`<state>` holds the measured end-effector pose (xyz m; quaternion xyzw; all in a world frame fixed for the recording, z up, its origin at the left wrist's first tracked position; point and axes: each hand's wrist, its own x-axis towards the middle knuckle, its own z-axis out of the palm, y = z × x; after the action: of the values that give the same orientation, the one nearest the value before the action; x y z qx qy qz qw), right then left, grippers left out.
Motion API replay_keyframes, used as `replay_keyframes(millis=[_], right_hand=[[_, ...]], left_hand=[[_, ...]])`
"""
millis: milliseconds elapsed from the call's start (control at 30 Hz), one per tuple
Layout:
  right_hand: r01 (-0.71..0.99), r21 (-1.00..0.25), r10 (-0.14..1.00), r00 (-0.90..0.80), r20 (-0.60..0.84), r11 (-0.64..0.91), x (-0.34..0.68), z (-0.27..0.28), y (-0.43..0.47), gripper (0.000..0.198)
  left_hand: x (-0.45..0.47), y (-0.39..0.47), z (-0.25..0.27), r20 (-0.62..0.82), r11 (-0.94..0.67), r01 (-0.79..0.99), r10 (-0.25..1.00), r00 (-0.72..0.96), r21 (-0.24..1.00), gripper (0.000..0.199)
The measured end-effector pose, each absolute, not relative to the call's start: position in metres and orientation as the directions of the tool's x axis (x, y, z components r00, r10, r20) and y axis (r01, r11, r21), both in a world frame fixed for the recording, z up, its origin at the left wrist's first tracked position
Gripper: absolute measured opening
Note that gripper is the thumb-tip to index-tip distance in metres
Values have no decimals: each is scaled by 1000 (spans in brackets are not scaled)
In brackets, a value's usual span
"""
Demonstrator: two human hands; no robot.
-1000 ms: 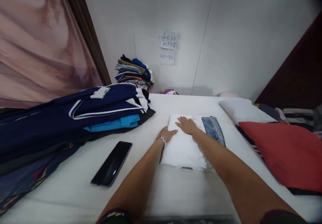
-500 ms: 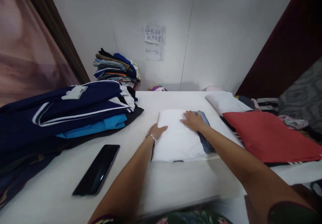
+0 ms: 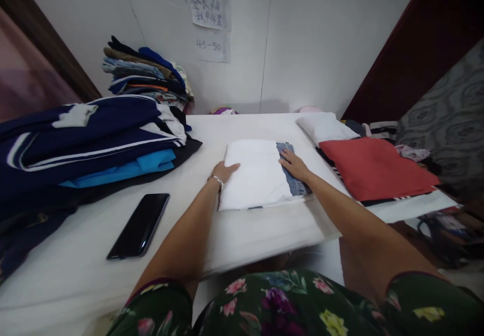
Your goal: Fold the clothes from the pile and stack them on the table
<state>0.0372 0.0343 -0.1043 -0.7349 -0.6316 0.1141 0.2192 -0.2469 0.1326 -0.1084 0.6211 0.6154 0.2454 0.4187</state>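
Observation:
A folded white garment (image 3: 253, 172) lies flat on the white table, with a strip of blue denim (image 3: 290, 177) along its right side. At the garment's left edge is my left hand (image 3: 227, 171), wearing a silver bracelet; its thumb rests on top, while its fingers go round the edge, partly hidden. My right hand (image 3: 295, 165) lies with spread fingers on the denim strip, fingertips reaching the white cloth. A thin dark edge shows beneath the garment at its left and front.
To the left are a black phone (image 3: 139, 225) and a heap of navy clothes (image 3: 91, 139) with a bright blue piece. A tall folded stack (image 3: 143, 74) stands behind. On the right lie a red folded garment (image 3: 378, 167) and a white one (image 3: 325, 127). Paper notes (image 3: 212, 26) hang on the wall.
My right hand has slid right, from the white cloth onto the denim strip, uncovering more of it. My left hand stays at the left edge. The view has shifted.

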Motion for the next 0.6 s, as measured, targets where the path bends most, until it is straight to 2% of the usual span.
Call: replay_keyframes(millis=[200,300,433,600], right_hand=[[627,-739,930,368,0,-248,46,-112,-34,67],[529,-811,891,454,24,-248,49,-120,-57,65],[570,-791,825,543,156,-225,48,-129,-75,58],[647,-743,846,483,227,-170,40,-126,-90,41]], left_hand=[[-246,132,-107,-198,115,543,975,98,832,55],[-246,133,-108,-195,122,528,977,84,840,59],[-246,136,-111,-193,108,547,976,99,830,60],[-246,136,-111,-176,80,583,978,110,808,56]])
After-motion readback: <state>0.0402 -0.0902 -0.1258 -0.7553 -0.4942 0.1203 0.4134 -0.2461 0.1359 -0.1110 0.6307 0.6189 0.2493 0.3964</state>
